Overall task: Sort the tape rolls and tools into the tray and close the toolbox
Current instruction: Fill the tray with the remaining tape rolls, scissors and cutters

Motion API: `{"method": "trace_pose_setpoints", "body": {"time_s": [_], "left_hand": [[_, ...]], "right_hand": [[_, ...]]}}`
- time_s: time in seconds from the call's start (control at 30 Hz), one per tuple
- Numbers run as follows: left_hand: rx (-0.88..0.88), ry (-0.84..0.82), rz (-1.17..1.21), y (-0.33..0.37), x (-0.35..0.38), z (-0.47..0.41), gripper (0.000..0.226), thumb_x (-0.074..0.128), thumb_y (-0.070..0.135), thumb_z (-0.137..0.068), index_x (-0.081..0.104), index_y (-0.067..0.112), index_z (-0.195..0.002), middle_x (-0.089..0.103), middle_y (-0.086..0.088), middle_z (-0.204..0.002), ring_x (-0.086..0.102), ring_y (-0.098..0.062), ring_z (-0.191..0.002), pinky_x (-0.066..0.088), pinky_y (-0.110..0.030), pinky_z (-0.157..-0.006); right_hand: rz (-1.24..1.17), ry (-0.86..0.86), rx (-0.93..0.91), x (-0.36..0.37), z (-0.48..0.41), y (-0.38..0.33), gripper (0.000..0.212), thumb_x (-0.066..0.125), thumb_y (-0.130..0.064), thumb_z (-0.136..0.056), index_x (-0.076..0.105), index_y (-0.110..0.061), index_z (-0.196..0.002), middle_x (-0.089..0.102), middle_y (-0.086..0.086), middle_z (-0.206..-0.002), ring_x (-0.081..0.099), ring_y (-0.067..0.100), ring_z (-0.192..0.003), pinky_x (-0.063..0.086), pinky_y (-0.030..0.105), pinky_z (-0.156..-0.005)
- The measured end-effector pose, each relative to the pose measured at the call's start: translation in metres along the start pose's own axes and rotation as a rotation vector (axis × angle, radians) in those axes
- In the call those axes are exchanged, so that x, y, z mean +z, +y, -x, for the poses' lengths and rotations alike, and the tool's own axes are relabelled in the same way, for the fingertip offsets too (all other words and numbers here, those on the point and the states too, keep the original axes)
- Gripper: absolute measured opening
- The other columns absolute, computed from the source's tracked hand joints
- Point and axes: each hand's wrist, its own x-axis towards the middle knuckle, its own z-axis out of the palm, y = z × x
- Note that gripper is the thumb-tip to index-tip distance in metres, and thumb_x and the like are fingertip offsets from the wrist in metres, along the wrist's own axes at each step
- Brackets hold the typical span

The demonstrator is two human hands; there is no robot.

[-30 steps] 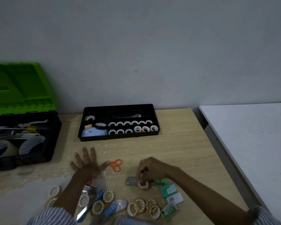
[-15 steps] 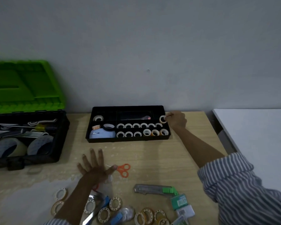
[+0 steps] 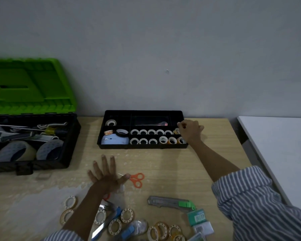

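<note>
Orange scissors (image 3: 136,180) touch the left hand (image 3: 105,174), spread flat on the table (image 3: 163,162); a cutter (image 3: 170,202) and loose rolls (image 3: 127,215) lie nearer. Leftward the toolbox (image 3: 33,140) stands open. The right hand (image 3: 189,131) pinches a roll (image 3: 176,131), now lowered into the tray (image 3: 142,147) at its upper row's end.

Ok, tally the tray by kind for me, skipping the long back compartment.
Small tape rolls, two right rows: 12, including the end roll the right hand pinches
White roll, back-left compartment: 1
Orange-printed roll: 1
Black roll: 1
Blue mouse-shaped item: 1
Total: 16
</note>
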Motion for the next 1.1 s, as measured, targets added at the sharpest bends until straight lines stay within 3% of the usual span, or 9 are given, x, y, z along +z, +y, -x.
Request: {"method": "trace_pose_setpoints", "body": {"time_s": [0.2,0.3,0.43,0.6,0.7,0.8,0.87,1.0,1.1], "left_hand": [[0.003,0.010,0.001,-0.001,0.001,-0.002,0.102,0.029,0.078,-0.082,-0.037,0.025,-0.139,-0.051,-0.008,-0.142,-0.038,-0.043,-0.134,-0.018,-0.063,-0.109],[0.009,0.016,0.000,-0.003,0.001,-0.001,0.106,0.022,0.086,-0.074,-0.037,0.025,-0.139,-0.052,-0.007,-0.142,-0.038,-0.043,-0.134,-0.018,-0.063,-0.110],[0.026,0.004,0.017,-0.001,-0.002,0.002,0.131,0.002,0.100,-0.034,-0.041,0.027,-0.134,-0.055,-0.002,-0.135,-0.039,-0.042,-0.134,-0.018,-0.063,-0.110],[0.028,-0.015,0.014,-0.001,-0.003,0.003,0.144,-0.007,0.101,-0.012,-0.043,0.028,-0.131,-0.054,-0.004,-0.138,-0.040,-0.042,-0.133,-0.020,-0.063,-0.108],[0.024,-0.003,0.013,-0.002,-0.001,0.002,0.125,0.008,0.102,-0.046,-0.041,0.027,-0.135,-0.053,-0.004,-0.139,-0.039,-0.043,-0.134,-0.019,-0.064,-0.108],[0.017,0.059,0.005,-0.004,0.004,-0.001,0.104,0.026,0.082,-0.078,-0.034,0.026,-0.142,-0.051,-0.005,-0.142,-0.038,-0.042,-0.135,-0.018,-0.063,-0.111],[0.027,0.057,-0.004,-0.003,0.002,0.005,0.109,0.021,0.089,-0.070,-0.035,0.027,-0.141,-0.053,-0.003,-0.139,-0.038,-0.041,-0.135,-0.018,-0.062,-0.111],[0.053,0.015,0.008,0.000,-0.004,0.019,0.142,-0.009,0.102,-0.021,-0.035,0.029,-0.139,-0.049,-0.002,-0.143,-0.036,-0.039,-0.137,-0.019,-0.061,-0.111],[0.058,0.017,0.008,-0.006,-0.005,0.020,0.112,0.007,0.094,-0.063,-0.029,0.027,-0.144,-0.042,-0.005,-0.150,-0.032,-0.039,-0.139,-0.015,-0.060,-0.114]], "right_hand": [[0.299,-0.123,-0.314,0.009,0.012,0.010,0.047,0.037,-0.044,-0.099,0.068,-0.009,-0.101,0.066,0.007,-0.107,0.042,0.026,-0.116,0.024,0.041,-0.091],[0.388,-0.119,-0.317,0.009,0.014,0.013,0.050,0.032,-0.045,-0.100,0.067,-0.009,-0.103,0.066,0.007,-0.108,0.041,0.026,-0.117,0.025,0.043,-0.093],[0.318,-0.122,-0.292,0.006,0.013,0.014,0.050,0.035,-0.045,-0.099,0.068,-0.008,-0.102,0.066,0.010,-0.107,0.040,0.028,-0.116,0.024,0.043,-0.091],[0.103,-0.032,-0.350,-0.004,0.032,0.006,0.031,0.047,-0.036,-0.097,0.069,-0.016,-0.103,0.065,0.002,-0.109,0.043,0.024,-0.112,0.019,0.036,-0.085],[0.075,-0.088,-0.445,-0.001,0.062,0.002,0.022,0.051,-0.031,-0.094,0.068,-0.018,-0.100,0.064,0.000,-0.105,0.046,0.020,-0.108,0.022,0.035,-0.086],[0.093,-0.252,-0.534,0.006,0.096,-0.001,0.020,0.052,-0.030,-0.093,0.067,-0.019,-0.100,0.065,0.000,-0.105,0.048,0.020,-0.108,0.022,0.034,-0.089],[0.096,-0.358,-0.596,0.010,0.118,-0.002,0.021,0.050,-0.032,-0.093,0.067,-0.021,-0.101,0.065,0.000,-0.106,0.049,0.020,-0.106,0.021,0.032,-0.086],[0.104,-0.475,-0.744,0.013,0.155,-0.009,0.021,0.053,-0.028,-0.089,0.067,-0.019,-0.101,0.066,0.002,-0.106,0.051,0.021,-0.105,0.024,0.034,-0.090],[0.065,-0.522,-0.809,0.013,0.182,-0.018,0.023,0.055,-0.025,-0.087,0.066,-0.021,-0.107,0.065,0.002,-0.111,0.049,0.020,-0.108,0.025,0.036,-0.093]]}}
